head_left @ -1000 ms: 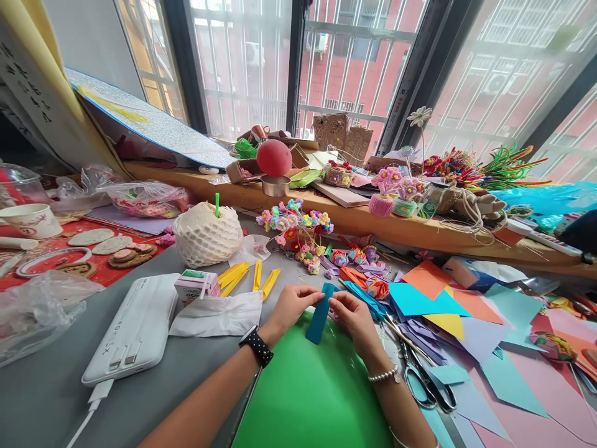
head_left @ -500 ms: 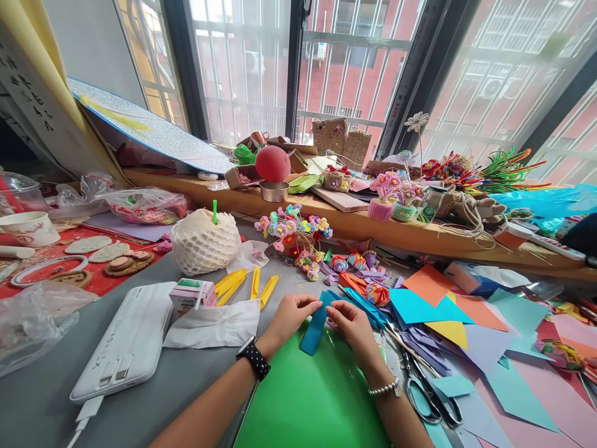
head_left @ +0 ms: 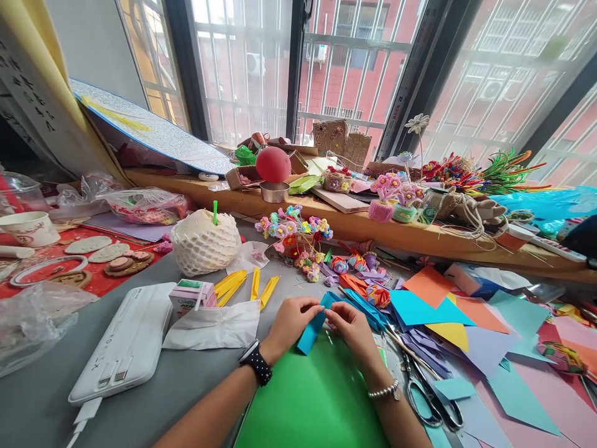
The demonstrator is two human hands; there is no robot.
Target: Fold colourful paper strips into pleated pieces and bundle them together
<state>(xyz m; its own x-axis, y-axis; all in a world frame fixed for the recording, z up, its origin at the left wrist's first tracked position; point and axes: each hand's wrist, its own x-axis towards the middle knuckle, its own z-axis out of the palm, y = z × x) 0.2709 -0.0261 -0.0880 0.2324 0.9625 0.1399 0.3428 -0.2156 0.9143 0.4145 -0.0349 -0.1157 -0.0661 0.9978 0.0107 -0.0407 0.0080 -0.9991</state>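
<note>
A blue paper strip (head_left: 311,335) is pinched near its upper end between my two hands, tilted above a glossy green board (head_left: 308,398). My left hand (head_left: 293,320) grips the strip's left edge with thumb and forefinger. From the right, my right hand (head_left: 351,323) pinches the same strip close to the left fingertips. Just beyond the right hand lie more folded blue strips (head_left: 368,309). Several folded yellow strips (head_left: 231,286) rest on the grey table to the left, beside a white tissue (head_left: 212,326).
Scissors (head_left: 426,395) and purple paper scraps (head_left: 422,350) lie at the right, with coloured sheets (head_left: 485,348) beyond. A white power bank (head_left: 124,336), a small drink carton (head_left: 191,297) and a netted coconut (head_left: 205,242) stand left. Crocheted flowers (head_left: 293,230) are at the back.
The blue strip has turned slightly, its lower end shifting left and partly behind my left hand. Both hands have moved only a little and still pinch it.
</note>
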